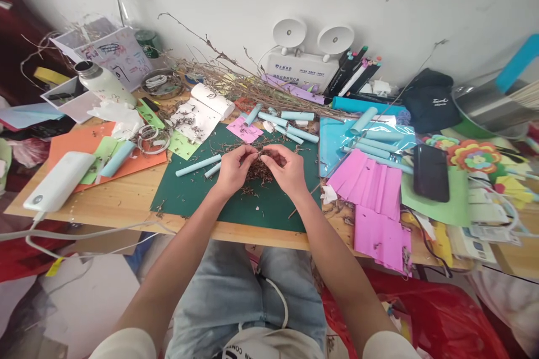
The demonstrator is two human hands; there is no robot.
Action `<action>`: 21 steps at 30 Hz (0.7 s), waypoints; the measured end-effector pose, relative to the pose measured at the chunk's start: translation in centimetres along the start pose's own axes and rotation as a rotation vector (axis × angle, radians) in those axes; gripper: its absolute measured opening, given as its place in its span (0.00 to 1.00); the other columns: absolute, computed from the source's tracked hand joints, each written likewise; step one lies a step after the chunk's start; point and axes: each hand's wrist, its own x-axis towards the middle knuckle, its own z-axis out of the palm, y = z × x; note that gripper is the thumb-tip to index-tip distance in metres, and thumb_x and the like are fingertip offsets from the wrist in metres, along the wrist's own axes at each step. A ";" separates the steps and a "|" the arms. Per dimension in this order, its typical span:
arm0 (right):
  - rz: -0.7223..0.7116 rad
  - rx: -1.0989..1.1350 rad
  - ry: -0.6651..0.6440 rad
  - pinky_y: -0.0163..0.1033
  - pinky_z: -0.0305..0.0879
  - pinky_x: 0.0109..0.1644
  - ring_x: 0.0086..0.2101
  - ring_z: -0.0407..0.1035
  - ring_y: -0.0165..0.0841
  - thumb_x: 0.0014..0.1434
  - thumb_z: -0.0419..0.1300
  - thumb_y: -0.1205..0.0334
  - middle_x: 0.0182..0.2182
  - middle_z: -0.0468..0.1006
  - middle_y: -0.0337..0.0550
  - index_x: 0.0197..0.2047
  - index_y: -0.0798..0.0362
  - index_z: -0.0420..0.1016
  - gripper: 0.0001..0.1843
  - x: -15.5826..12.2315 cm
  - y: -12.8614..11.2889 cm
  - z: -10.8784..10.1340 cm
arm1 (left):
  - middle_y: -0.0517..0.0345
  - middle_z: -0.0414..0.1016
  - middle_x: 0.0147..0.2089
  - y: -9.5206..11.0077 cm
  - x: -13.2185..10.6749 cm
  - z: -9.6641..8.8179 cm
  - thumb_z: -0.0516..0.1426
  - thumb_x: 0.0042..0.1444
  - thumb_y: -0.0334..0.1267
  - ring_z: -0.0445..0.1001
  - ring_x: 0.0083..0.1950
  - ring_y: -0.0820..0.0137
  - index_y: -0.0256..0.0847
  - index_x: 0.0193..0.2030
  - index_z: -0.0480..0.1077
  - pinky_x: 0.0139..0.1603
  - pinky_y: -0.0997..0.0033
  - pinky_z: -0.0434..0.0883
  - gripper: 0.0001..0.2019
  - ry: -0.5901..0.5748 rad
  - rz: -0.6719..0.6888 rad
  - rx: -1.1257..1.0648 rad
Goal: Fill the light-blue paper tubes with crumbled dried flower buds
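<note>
Left hand (234, 168) and right hand (287, 168) pinch thumb to fingertips, nearly meeting over crumbled dried plant bits (261, 173) heaped on the dark-green mat (269, 221); what they grip, I can't tell.

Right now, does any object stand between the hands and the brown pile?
Nothing visible does: the left hand and right hand are right at the brown pile on the mat.

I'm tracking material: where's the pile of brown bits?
In the head view, the pile of brown bits lies near the centre of the picture, on the dark green mat between the left hand and the right hand.
</note>
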 end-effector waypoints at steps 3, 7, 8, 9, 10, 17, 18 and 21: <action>-0.053 -0.033 -0.013 0.37 0.70 0.39 0.33 0.74 0.32 0.58 0.62 0.56 0.36 0.82 0.41 0.39 0.50 0.80 0.09 -0.2 -0.2 0.1 | 0.60 0.74 0.32 0.2 -0.2 0.1 0.57 0.61 0.42 0.69 0.32 0.73 0.39 0.37 0.74 0.35 0.75 0.66 0.09 -0.018 0.028 0.018; -0.098 -0.128 -0.028 0.37 0.69 0.39 0.32 0.72 0.32 0.60 0.58 0.60 0.33 0.79 0.41 0.35 0.50 0.77 0.07 -0.2 -0.3 0.2 | 0.60 0.75 0.32 0.6 -0.3 0.2 0.56 0.62 0.40 0.69 0.31 0.73 0.39 0.37 0.73 0.36 0.74 0.67 0.08 -0.033 0.056 0.077; -0.098 -0.141 -0.023 0.38 0.68 0.39 0.32 0.71 0.32 0.60 0.57 0.60 0.33 0.79 0.41 0.35 0.50 0.76 0.07 -0.1 -0.3 0.1 | 0.60 0.74 0.32 0.6 -0.2 0.2 0.55 0.62 0.40 0.69 0.31 0.73 0.39 0.37 0.72 0.36 0.74 0.67 0.08 -0.020 0.064 0.097; -0.086 -0.137 -0.010 0.38 0.68 0.39 0.31 0.71 0.32 0.61 0.57 0.60 0.32 0.78 0.41 0.36 0.51 0.76 0.07 -0.1 -0.2 0.0 | 0.60 0.74 0.32 0.6 -0.2 0.2 0.54 0.63 0.39 0.69 0.32 0.73 0.39 0.38 0.72 0.37 0.74 0.67 0.08 0.003 0.071 0.112; -0.061 -0.113 0.006 0.38 0.68 0.39 0.31 0.70 0.32 0.61 0.57 0.59 0.31 0.78 0.41 0.36 0.51 0.75 0.07 0.0 -0.1 -0.1 | 0.59 0.74 0.32 0.6 -0.1 0.1 0.54 0.63 0.39 0.70 0.32 0.73 0.39 0.38 0.72 0.38 0.73 0.68 0.08 0.031 0.076 0.119; 0.130 0.160 0.036 0.41 0.75 0.38 0.29 0.75 0.35 0.56 0.63 0.52 0.30 0.80 0.41 0.37 0.51 0.79 0.11 0.3 0.6 0.0 | 0.52 0.79 0.44 0.1 0.1 0.2 0.60 0.59 0.40 0.77 0.43 0.68 0.39 0.47 0.75 0.48 0.67 0.74 0.11 0.007 0.108 -0.006; 0.134 0.181 0.023 0.42 0.75 0.39 0.29 0.76 0.35 0.56 0.63 0.52 0.30 0.81 0.41 0.37 0.51 0.79 0.11 0.3 0.6 0.2 | 0.51 0.80 0.45 0.1 0.0 0.2 0.60 0.59 0.41 0.78 0.43 0.67 0.40 0.48 0.75 0.49 0.66 0.74 0.12 -0.004 0.122 -0.006; 0.133 0.260 -0.019 0.42 0.76 0.39 0.28 0.76 0.34 0.55 0.64 0.52 0.29 0.81 0.39 0.38 0.50 0.77 0.11 0.2 0.6 0.5 | 0.52 0.81 0.42 0.2 -0.1 0.3 0.60 0.59 0.41 0.79 0.42 0.67 0.40 0.43 0.78 0.47 0.66 0.75 0.10 0.014 0.165 0.026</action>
